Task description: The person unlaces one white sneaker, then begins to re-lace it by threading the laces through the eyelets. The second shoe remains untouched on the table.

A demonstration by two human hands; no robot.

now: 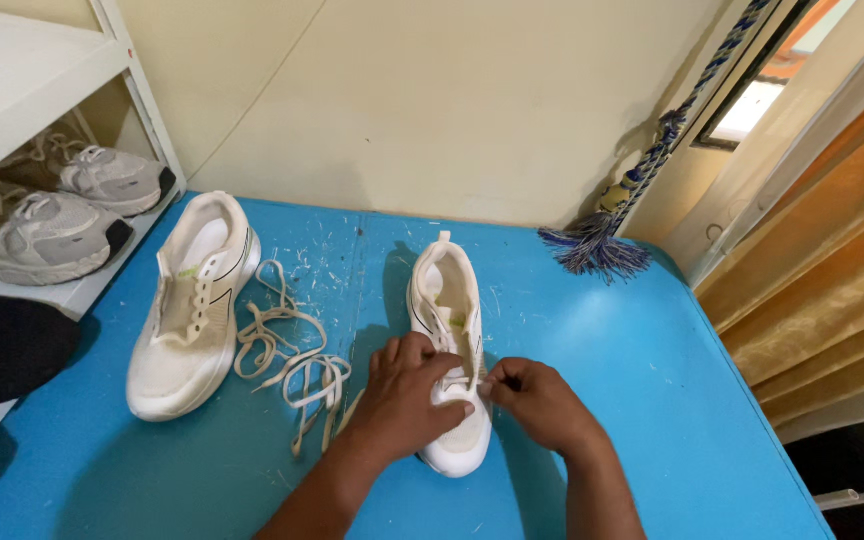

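Head view: a white mesh sneaker with a pale sole (449,340) lay on a blue painted surface (642,400), just in front of the person.
Axis: its long axis ran almost straight away from the person, heel toward the cream wall (432,100), toe nearest.
Left hand (407,395): curled over the toe end, fingers bent, pressing the upper.
Right hand (537,400): fingertips pinched shut on the lace at the lower eyelets, touching the left fingers.
Count, sneakers: two white ones on the surface; the second white sneaker (192,305) lay well apart to the left, unlaced.
Count, laces: one loose cream lace (287,355) in loops between the two.
Shelf: a white shelf unit (72,290) at left held two grey sneakers (77,210) side by side.
Corner: a blue tasselled cord (607,235) hung by the curtain.
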